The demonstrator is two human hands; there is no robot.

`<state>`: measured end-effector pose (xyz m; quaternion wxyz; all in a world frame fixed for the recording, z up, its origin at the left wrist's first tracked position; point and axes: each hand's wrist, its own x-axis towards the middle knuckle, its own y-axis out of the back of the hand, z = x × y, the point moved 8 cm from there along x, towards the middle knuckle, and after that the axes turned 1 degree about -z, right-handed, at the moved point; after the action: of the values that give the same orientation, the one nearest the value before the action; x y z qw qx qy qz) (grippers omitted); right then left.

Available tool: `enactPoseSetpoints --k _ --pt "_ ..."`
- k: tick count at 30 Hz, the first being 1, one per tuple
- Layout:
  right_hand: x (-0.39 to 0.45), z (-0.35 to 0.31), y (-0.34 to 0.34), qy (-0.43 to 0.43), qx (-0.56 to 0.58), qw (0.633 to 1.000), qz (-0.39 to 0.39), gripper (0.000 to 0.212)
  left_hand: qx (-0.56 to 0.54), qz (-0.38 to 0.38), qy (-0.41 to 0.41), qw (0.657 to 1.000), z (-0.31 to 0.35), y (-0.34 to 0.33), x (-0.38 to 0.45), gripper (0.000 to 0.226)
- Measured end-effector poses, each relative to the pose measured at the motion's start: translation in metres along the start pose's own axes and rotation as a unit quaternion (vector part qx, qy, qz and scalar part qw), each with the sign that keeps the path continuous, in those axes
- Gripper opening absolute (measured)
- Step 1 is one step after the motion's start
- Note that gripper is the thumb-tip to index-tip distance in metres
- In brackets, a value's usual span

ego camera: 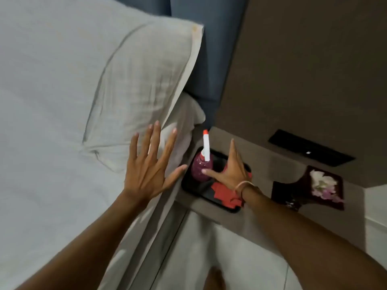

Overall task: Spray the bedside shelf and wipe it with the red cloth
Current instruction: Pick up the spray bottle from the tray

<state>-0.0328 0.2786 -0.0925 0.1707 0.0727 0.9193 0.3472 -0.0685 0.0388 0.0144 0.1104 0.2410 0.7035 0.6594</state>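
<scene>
A spray bottle (201, 168) with purple liquid, a white head and an orange nozzle stands upright at the left end of a black tray (189, 188) on the grey bedside shelf (272, 170). The red cloth (223, 192) lies crumpled in the tray, partly under my wrist. My right hand (231, 168) hovers over the tray with fingers spread, its thumb tip touching the bottle's side. My left hand (150, 164) is open with fingers splayed, over the edge of the bed next to the pillow.
A white pillow (136, 84) and bed sheet (41, 164) fill the left side. A dark square dish with pale flowers (323, 184) sits on the shelf to the right of the tray. A black panel (310, 150) lies at the shelf's back. Pale floor (240, 258) below.
</scene>
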Motion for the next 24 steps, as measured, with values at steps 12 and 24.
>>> enactPoseSetpoints --k 12,24 --pt "0.014 -0.062 -0.004 0.096 0.1 0.954 0.267 0.02 -0.021 0.011 -0.004 1.0 0.005 -0.02 0.003 0.078" --pt "-0.216 0.118 0.047 -0.149 -0.023 0.903 0.402 0.048 -0.039 -0.034 -0.167 0.985 0.159 -0.068 -0.048 0.08"
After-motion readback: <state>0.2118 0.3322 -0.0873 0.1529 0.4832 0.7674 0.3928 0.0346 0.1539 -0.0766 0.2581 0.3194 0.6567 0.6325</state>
